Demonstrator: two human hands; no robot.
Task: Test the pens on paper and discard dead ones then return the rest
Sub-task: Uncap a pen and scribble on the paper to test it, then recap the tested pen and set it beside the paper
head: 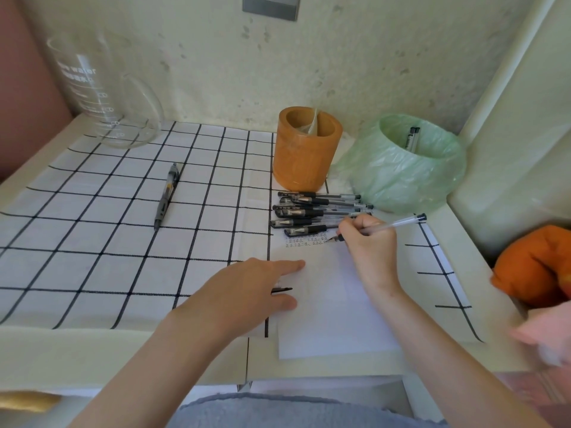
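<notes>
pen (pixel 387 226) pinched in right fingers (pixel 355 225), apparently writing

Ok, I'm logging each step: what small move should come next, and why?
Probably draw a short stroke and look for ink. The right hand holds a pen with its tip on the paper, beside rows of test marks, while the left hand presses it flat. Whether this pen writes cannot yet be told.

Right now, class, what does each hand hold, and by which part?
The right hand grips a clear pen low on its barrel, near the tip. The left hand lies flat on the paper.
</notes>
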